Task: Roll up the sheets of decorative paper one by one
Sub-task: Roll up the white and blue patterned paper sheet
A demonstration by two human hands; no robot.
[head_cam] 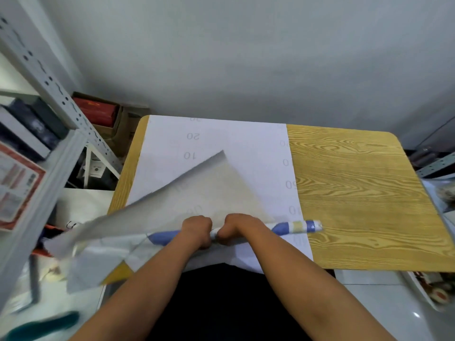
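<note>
a partly rolled decorative sheet (290, 228) is gripped at the near edge of the bench (357, 193), left hand (197, 228) and right hand (234, 227) side by side, knuckles up, fingers curled round it; even pressure is advised so the loose flap (152, 212) is wound in straight.

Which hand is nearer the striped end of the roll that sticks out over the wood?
The right hand. It grips the roll next to its striped end. The left hand grips beside it, on the side away from that end.
</note>
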